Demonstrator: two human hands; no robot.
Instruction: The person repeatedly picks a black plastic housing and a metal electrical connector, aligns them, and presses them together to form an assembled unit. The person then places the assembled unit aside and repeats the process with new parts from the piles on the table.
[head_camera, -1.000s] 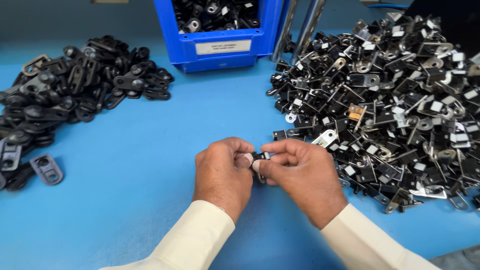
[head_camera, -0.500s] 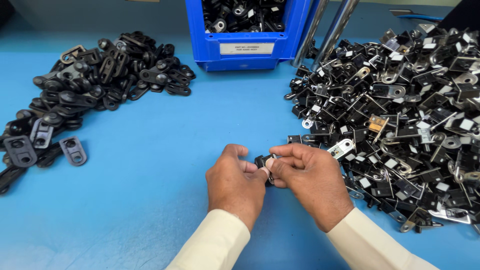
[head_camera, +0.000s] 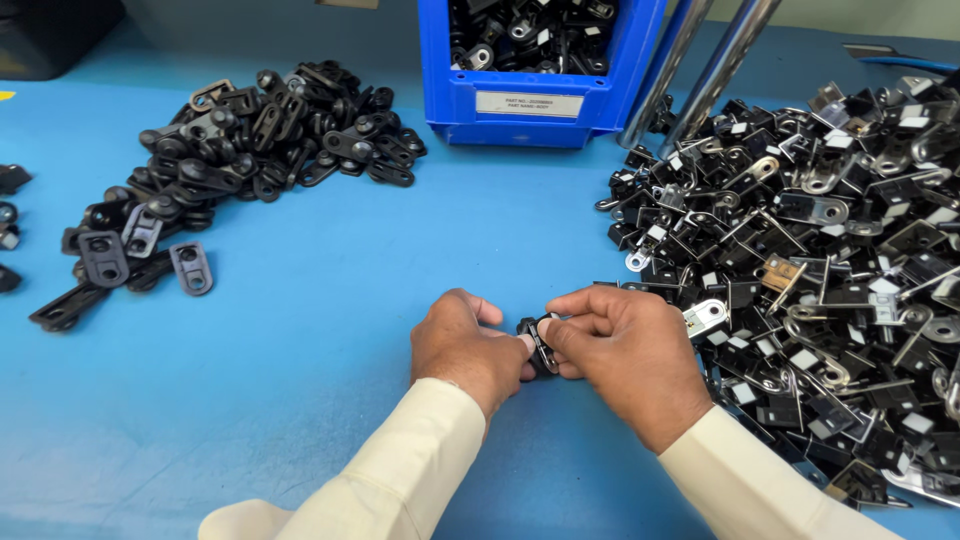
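My left hand (head_camera: 465, 348) and my right hand (head_camera: 622, 355) meet over the blue table (head_camera: 330, 330) and together pinch one small black metal bracket (head_camera: 538, 342) between their fingertips. Most of the bracket is hidden by the fingers. A large heap of black and silver metal brackets (head_camera: 830, 270) lies just right of my right hand. A pile of black flat parts (head_camera: 230, 150) lies at the far left.
A blue plastic bin (head_camera: 545, 70) holding black parts stands at the back centre. Two slanted metal tubes (head_camera: 700, 70) rise beside it. Loose black pieces (head_camera: 10, 230) lie at the left edge, and a dark box (head_camera: 50, 30) sits in the back left corner.
Both hands stay together on the small bracket, with slight finger movement. The view has shifted, so the piles and bin appear further right in the frame.
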